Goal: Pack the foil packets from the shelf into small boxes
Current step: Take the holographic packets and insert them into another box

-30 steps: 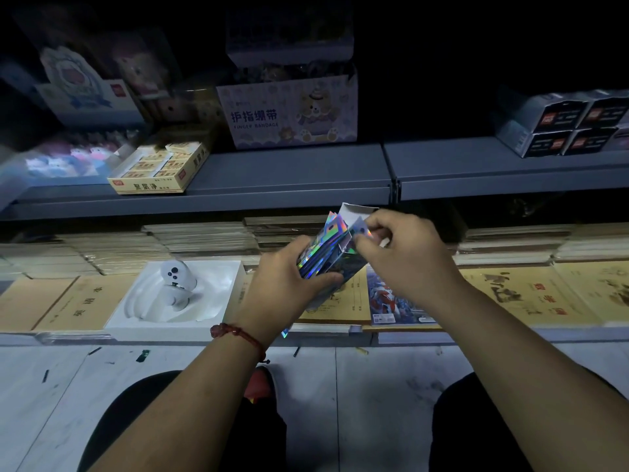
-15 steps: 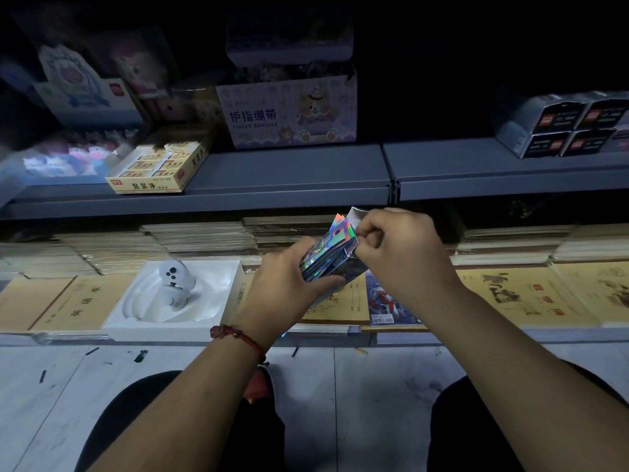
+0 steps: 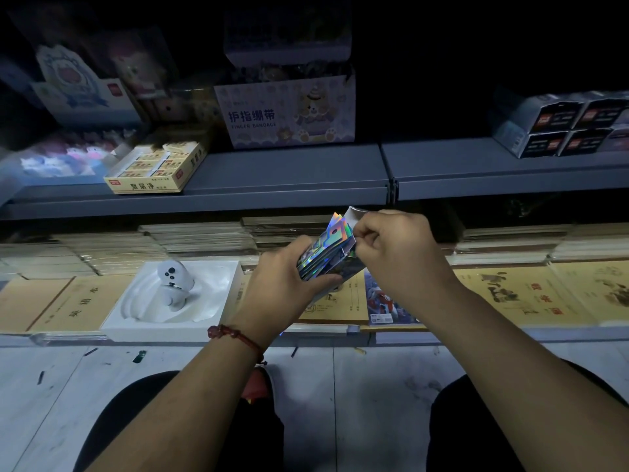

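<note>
Before a grey shelf (image 3: 272, 178), left hand (image 3: 282, 284) grips a small box (image 3: 345, 265) of foil packets (image 3: 332, 233); right hand (image 3: 398, 247) pinches its open top.

The pale shelf box (image 3: 289, 110) reads "FINGER BANDAGE" (under 护指绷带).

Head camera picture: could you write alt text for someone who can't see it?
A person's left hand grips a small box stuffed with shiny foil packets, while the right hand pinches its top flap, before dim shelves of stationery.
</note>
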{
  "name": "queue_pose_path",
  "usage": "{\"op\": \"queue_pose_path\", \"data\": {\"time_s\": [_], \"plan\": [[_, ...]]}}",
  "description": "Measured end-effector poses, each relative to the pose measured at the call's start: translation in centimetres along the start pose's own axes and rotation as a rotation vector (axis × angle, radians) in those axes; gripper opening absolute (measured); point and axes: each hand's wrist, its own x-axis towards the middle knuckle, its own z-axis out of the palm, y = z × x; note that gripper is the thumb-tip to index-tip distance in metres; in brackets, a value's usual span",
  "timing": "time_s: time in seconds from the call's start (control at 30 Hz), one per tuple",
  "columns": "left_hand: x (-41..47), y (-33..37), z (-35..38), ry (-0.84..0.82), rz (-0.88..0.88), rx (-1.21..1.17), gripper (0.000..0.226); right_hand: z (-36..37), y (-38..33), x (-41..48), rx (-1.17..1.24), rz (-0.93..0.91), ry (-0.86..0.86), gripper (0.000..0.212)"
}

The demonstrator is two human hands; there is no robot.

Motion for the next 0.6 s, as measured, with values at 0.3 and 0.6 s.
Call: {"op": "queue_pose_path", "data": {"time_s": [0.3,0.6], "plan": [[-0.1,-0.2,-0.1,0.002,0.016,0.030,0.041,-0.1,0.7,0.2,0.127,0.163,-0.086,0.014],[-0.2,0.2,-0.2,-0.008,0.043,0.000,0.037,-0.2,1.2,0.2,0.174,0.198,-0.092,0.014]]}}
